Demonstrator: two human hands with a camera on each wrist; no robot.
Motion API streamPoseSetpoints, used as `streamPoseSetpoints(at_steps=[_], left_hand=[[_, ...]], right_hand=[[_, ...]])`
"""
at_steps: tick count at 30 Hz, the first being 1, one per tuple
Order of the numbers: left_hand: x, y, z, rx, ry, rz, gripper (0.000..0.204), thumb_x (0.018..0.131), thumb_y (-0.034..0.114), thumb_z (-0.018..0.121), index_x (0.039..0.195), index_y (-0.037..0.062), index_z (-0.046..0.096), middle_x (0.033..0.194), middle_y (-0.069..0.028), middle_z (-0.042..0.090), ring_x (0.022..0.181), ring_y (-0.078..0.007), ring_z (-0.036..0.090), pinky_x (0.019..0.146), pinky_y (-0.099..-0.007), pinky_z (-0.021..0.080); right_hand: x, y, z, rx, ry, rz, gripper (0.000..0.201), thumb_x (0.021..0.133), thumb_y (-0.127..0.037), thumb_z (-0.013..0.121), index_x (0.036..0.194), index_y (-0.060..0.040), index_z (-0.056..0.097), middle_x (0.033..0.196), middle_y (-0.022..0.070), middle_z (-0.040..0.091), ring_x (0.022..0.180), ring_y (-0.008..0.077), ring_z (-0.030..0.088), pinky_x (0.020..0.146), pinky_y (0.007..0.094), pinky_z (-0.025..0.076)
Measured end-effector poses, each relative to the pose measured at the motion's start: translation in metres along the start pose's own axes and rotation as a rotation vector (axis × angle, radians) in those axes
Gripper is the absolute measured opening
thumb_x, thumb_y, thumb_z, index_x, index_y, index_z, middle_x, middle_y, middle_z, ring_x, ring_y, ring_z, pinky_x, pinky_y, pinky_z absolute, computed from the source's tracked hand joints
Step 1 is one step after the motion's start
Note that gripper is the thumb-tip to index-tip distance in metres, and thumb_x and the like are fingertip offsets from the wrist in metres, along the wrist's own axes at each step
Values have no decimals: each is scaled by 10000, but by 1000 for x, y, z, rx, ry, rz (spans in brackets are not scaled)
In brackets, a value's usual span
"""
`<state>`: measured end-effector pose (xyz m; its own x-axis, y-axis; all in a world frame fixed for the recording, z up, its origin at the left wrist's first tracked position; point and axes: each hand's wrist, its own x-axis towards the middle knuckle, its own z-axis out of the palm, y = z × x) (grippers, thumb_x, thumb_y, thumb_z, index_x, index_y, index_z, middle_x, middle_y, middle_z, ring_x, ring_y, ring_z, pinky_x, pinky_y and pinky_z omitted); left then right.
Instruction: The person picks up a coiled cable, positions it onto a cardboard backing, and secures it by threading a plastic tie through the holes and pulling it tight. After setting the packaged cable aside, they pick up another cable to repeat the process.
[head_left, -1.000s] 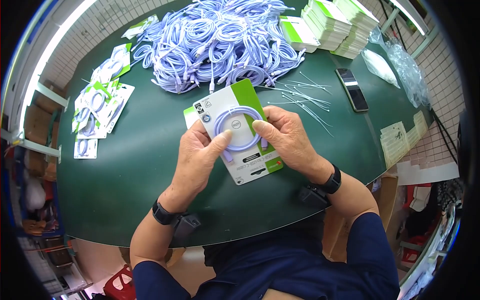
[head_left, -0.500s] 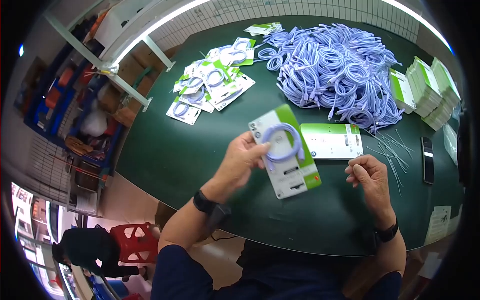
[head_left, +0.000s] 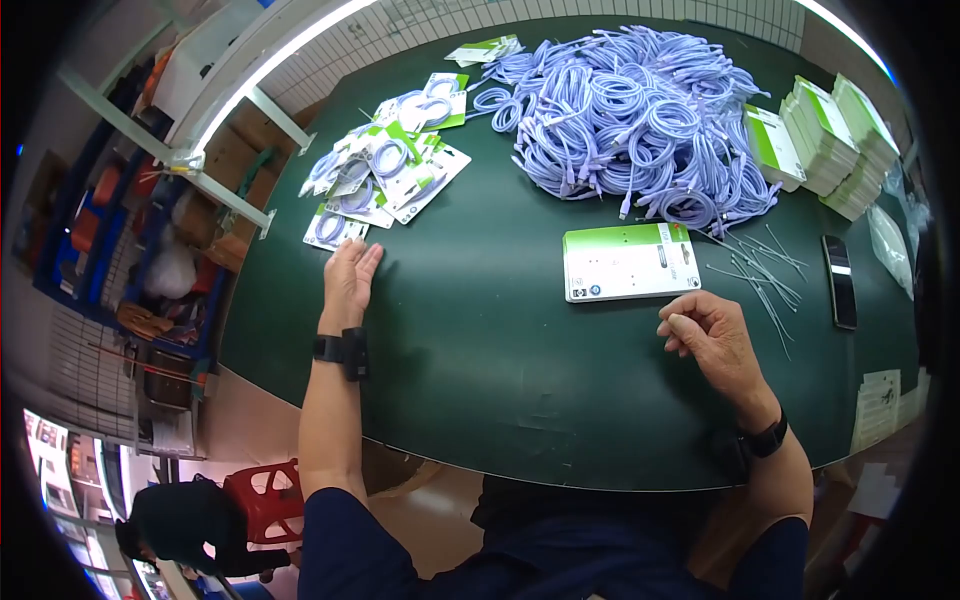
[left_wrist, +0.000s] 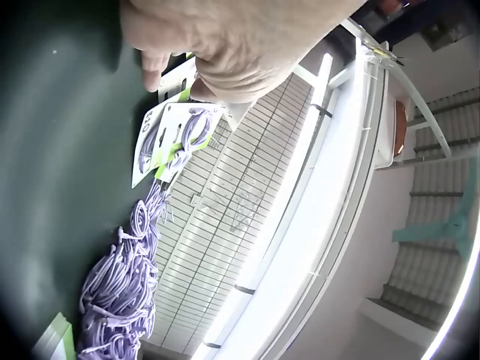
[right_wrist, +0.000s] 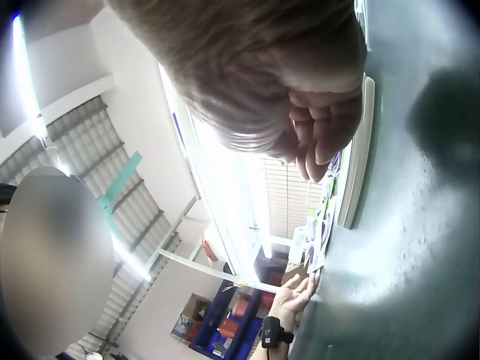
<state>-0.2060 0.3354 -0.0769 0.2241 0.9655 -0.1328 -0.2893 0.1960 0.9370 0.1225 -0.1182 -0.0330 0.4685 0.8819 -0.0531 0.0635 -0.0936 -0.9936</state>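
My left hand (head_left: pixel 350 280) reaches out to the left with fingers extended, its fingertips right at the nearest carded cable (head_left: pixel 329 228). Nothing shows gripped in it. That card lies at the near edge of a loose heap of packaged cables (head_left: pixel 390 160), lilac coils on white-and-green cards. In the left wrist view, the fingers overlap the cards (left_wrist: pixel 180 135). My right hand (head_left: pixel 715 340) hangs with loosely curled fingers and holds nothing. Just beyond its fingertips lies a short stack of blank backing cards (head_left: pixel 615 265), white with a green band.
A large mound of coiled lilac cables (head_left: pixel 640 120) covers the table's far side. Stacks of cards (head_left: pixel 825 135) stand to its right. White cable ties (head_left: pixel 755 270) and a phone (head_left: pixel 840 280) lie at the right. A person (head_left: pixel 190 525) sits on a red stool at lower left.
A carded cable held in both hands was then carried by the left hand alone; now that hand has moved left to the heap without it. My right hand stays loosely curled. The view turned left.
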Motion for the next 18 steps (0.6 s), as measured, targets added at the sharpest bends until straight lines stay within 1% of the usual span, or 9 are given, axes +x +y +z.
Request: streamPoseSetpoints(at_steps=[2,4,5,9,12,13,16,17,18], left_hand=[[-6,-4,9,37,-30,1,482,987,54,689,1380,-101,458,1333,-255,555,1129,-347,662,979,-414,608],[-22,-11,37,84,-101,9,423,1002,63,680,1357,-86,504,1239,-213,631,1135,-315,680,973,-409,613],[-29,-14,51,84,-125,-19,423,1002,63,680,1357,-86,504,1239,-213,631,1135,-315,680,973,-409,613],[-63,-8,106,194,-369,-38,370,994,58,689,1333,-39,577,1259,-167,662,1082,-264,691,908,-386,617],[-102,-8,159,440,-565,38,247,1001,66,684,1232,-17,658,1111,-102,724,985,-221,717,865,-358,618],[-111,-11,176,433,-586,34,247,1001,66,684,1232,-17,658,1111,-102,724,985,-221,717,865,-358,618],[-133,-21,226,591,-823,208,202,981,57,696,1168,-21,698,1082,-105,742,939,-192,724,831,-336,606],[-138,-25,242,584,-831,212,202,981,57,696,1168,-21,698,1082,-105,742,939,-192,724,831,-336,606],[-140,-28,260,732,-900,381,207,952,39,709,1151,-16,709,1063,-106,742,920,-195,723,808,-335,595]], right_hand=[[0,0,-2,-12,8,16,134,1036,-78,623,1087,22,696,899,61,733,742,87,674,652,212,542],[-1,-1,0,-4,14,31,135,1031,-78,628,1084,24,699,899,60,734,745,87,675,654,213,543],[0,-1,0,4,1,18,135,1027,-78,634,1081,25,702,900,60,735,747,86,677,656,214,543],[0,-1,-5,-11,25,10,135,1019,-74,639,1080,27,706,906,63,738,748,83,674,661,219,546],[1,0,-7,24,13,-54,133,1017,-63,633,1082,30,704,906,65,738,747,80,669,668,223,548],[1,0,-7,17,33,-51,133,1017,-63,633,1082,30,704,906,65,738,747,80,669,668,223,548],[3,1,-11,38,28,-80,127,1017,-52,624,1075,32,700,900,62,734,745,79,666,674,222,548],[3,3,-12,33,36,-82,127,1017,-52,624,1075,32,700,900,62,734,745,79,666,674,222,548],[4,5,-13,36,37,-88,125,1018,-50,622,1072,33,699,899,62,733,744,79,666,676,223,549]])
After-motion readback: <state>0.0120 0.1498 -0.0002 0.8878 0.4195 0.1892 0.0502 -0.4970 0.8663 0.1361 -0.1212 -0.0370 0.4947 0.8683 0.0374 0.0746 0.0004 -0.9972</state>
